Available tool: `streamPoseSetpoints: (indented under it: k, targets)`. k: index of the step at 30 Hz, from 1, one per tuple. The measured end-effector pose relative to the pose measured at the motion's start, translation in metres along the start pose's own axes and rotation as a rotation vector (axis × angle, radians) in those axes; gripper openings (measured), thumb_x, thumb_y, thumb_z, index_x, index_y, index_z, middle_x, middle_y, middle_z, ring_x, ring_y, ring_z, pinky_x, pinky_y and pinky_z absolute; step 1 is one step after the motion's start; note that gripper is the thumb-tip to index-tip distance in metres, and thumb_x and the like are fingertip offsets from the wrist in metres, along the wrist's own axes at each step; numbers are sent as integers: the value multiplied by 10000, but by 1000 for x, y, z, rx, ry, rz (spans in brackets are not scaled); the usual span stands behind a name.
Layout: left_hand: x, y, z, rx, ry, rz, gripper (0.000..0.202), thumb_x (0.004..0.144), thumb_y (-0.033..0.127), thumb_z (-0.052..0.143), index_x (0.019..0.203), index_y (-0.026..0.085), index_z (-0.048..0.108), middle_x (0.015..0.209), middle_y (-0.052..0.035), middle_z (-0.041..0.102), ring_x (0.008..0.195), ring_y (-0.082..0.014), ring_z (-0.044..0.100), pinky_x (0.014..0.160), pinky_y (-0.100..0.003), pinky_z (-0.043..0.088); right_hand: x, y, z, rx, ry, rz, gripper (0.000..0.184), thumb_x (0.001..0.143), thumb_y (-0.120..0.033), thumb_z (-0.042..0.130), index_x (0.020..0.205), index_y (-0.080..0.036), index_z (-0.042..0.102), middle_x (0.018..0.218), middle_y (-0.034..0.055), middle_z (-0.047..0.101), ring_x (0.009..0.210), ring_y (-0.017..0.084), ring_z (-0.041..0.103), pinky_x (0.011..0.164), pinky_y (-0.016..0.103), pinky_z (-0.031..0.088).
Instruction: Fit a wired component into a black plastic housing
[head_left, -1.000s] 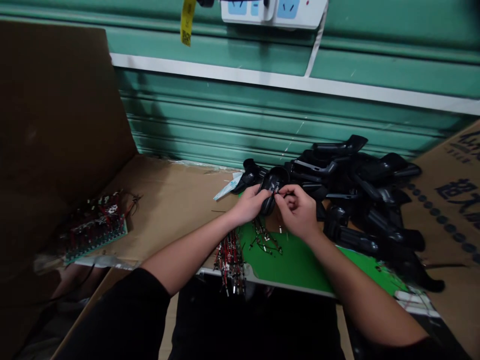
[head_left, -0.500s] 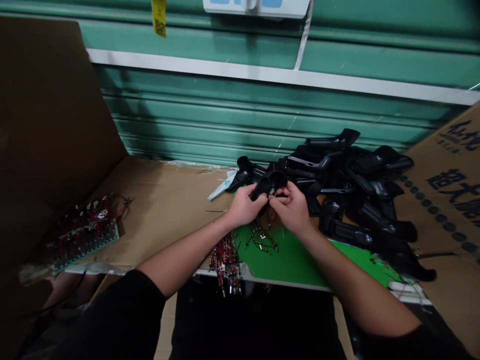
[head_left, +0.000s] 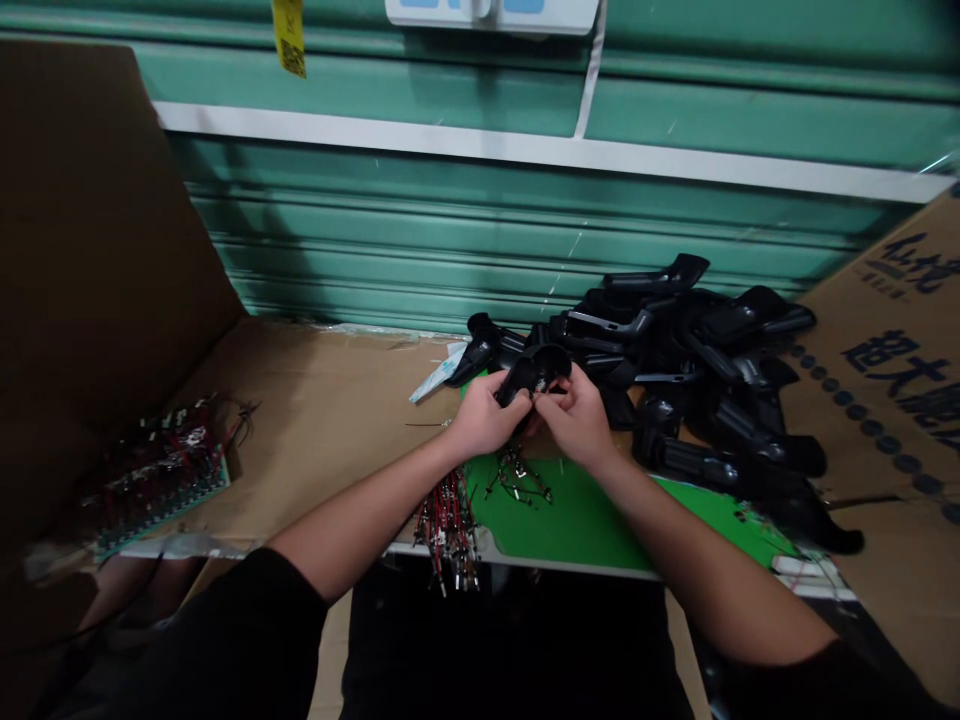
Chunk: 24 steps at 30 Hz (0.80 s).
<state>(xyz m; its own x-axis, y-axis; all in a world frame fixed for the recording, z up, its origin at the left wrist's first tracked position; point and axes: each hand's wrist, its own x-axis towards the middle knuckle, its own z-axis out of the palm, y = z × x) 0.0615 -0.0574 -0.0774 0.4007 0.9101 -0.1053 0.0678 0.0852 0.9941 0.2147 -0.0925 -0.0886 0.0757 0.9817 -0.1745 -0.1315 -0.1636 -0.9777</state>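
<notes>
My left hand [head_left: 484, 418] is wrapped round a black plastic shell part [head_left: 534, 370] and holds it above the green mat [head_left: 600, 520]. My right hand [head_left: 577, 420] is closed in a pinch against the same part, fingertips at its opening; what they pinch is too small to make out. Just behind and to the right lies a heap of several similar black plastic shells [head_left: 697, 370]. Small wired components [head_left: 517, 478] lie on the mat under my hands.
A bundle of red and black wires [head_left: 448, 525] hangs over the bench's front edge. A board with red-wired parts [head_left: 161, 465] sits at the left on brown cardboard [head_left: 330, 420]. A printed cardboard flap [head_left: 900, 370] stands at the right, a green shutter wall [head_left: 480, 240] behind.
Both hands with the black shell have shifted slightly left and up in the view as the camera turned. The right fingers have closed in tighter on the part's opening.
</notes>
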Motion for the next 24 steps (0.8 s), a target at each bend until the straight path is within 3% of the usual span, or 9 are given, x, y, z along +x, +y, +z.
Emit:
streamPoseSetpoints:
  k: [6,14,24]
  targets:
    - [5,-3,-5,-5,18,6,244,806,348,581,798,108,619,729,-15,561,690,-110,464,638,-227,385,-1,-4,-3,-11,-84,-65,534,719,-410,900,1052,-231,523,867,-40,541,558,116,637,478,262,593]
    - [8,-5,-10,-217,-56,-95,317,768,449,597,811,136,575,697,4,500,647,-107,417,587,-229,358,-1,-3,-13,-64,-144,-110,510,836,-520,826,1145,-219,555,889,-16,549,597,118,639,489,254,588]
    - [7,-9,-10,-97,-72,-9,323,823,431,604,878,113,614,808,-22,570,764,-133,466,719,-244,409,1,3,-15,-112,-146,-141,500,817,-501,851,1118,-222,566,893,-3,556,658,126,633,485,232,568]
